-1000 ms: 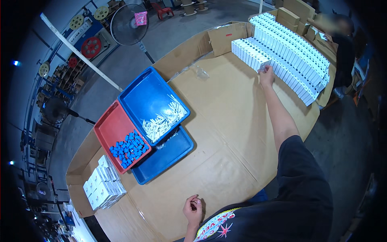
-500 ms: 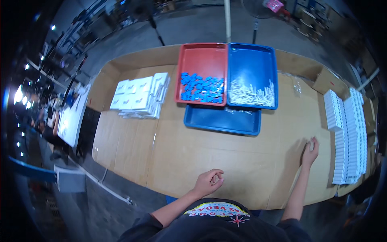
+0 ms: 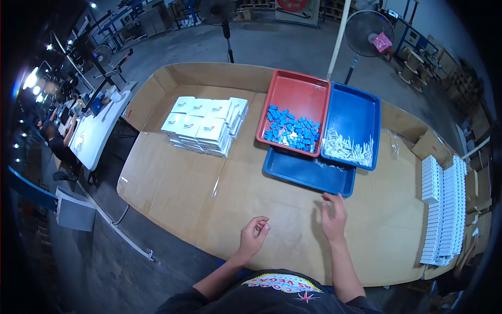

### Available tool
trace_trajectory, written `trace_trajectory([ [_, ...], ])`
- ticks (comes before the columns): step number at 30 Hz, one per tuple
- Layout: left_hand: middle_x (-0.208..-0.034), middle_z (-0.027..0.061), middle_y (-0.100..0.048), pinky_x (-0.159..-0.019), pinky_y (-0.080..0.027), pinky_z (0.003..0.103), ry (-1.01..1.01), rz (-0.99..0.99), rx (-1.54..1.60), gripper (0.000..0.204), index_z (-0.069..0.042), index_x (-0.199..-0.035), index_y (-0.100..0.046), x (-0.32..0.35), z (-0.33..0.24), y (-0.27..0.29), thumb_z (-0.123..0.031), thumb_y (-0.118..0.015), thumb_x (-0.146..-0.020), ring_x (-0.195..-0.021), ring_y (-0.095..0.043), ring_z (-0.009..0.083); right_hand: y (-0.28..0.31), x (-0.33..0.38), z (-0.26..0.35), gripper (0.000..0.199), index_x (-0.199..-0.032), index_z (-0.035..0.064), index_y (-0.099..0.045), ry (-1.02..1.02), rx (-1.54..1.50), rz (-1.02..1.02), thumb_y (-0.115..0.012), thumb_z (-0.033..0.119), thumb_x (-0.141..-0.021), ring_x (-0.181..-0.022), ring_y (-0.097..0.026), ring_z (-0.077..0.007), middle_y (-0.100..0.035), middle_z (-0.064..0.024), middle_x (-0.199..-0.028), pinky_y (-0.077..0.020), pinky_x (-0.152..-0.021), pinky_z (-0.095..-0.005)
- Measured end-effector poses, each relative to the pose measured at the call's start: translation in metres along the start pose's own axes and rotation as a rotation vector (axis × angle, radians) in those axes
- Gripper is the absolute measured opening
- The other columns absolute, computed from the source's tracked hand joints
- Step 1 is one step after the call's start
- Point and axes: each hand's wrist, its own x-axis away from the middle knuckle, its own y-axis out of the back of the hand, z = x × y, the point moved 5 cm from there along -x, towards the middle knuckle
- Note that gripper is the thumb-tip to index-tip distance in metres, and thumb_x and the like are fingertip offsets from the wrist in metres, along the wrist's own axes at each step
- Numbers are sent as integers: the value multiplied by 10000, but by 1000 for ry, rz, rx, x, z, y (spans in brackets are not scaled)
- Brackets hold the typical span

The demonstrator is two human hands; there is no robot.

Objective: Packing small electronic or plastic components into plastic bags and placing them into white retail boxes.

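Over the near middle of the cardboard-covered table (image 3: 251, 193), my left hand (image 3: 253, 238) hangs with loosely curled fingers, and no object shows in it. My right hand (image 3: 334, 219) is just in front of the lower blue tray (image 3: 308, 175), thumb and fingers apart, holding nothing. Above that tray stand a red tray (image 3: 300, 94) with a heap of small blue pieces (image 3: 293, 130) and a blue tray (image 3: 355, 110) with many thin white sticks (image 3: 348, 149). The two upper trays partly cover the lower one.
Stacked flat white boxes (image 3: 204, 123) stand at the left. Long rows of small white boxes (image 3: 444, 214) line the right edge. Cardboard walls (image 3: 225, 76) rim the table's far side. Beyond are a fan (image 3: 368, 34) and, at far left, a person at a white table (image 3: 99, 133).
My right hand has moved left from near the white box rows to the lower blue tray. My left hand stays low, fingers still curled. The whole view has shifted and turned.
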Motion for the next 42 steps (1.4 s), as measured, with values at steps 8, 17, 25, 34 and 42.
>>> trace_trajectory([
  [8, -885, 91, -720, -680, -548, 321, 6, 23, -98, 234, -24, -1103, -707, 1, -3, 11, -103, -756, -888, -711, -663, 186, -113, -185, 92, 276, -1213, 1, -688, 261, -170, 301, -668, 68, -946, -985, -726, -337, -746, -169, -1077, -560, -888, -430],
  [17, -854, 21, -717, -737, -521, 334, -90, 112, -127, 224, -70, -1028, -708, -8, -19, 17, -106, -773, -816, -710, -653, 178, -313, -363, 103, 277, -1149, 29, -746, 315, 49, 701, -662, 194, -943, -925, -749, -322, -767, -187, -1033, -573, -826, -444],
  [25, -869, 27, -719, -768, -492, 340, -110, 191, -152, 231, -85, -1009, -703, -12, -13, 11, -159, -758, -797, -710, -651, 183, -395, -381, 73, 497, -1181, 41, -751, 74, 379, 870, -746, 450, -899, -1091, -722, -347, -756, -190, -1157, -558, -950, -444],
  [34, -879, 24, -724, -759, -492, 342, -144, 191, -177, 223, -93, -994, -707, -17, -15, 13, -178, -793, -807, -723, -665, 185, -422, -383, 54, 551, -1176, 31, -759, -16, 372, 854, -853, 435, -813, -1108, -719, -368, -748, -204, -1185, -562, -952, -441],
  [42, -847, 35, -711, -756, -489, 340, -162, 147, -170, 172, -81, -1000, -719, -7, -16, 9, -150, -754, -846, -720, -656, 179, -344, -391, 72, 349, -1063, 12, -677, 71, -145, 256, -858, 191, -824, -973, -749, -352, -753, -224, -1009, -577, -876, -427],
])
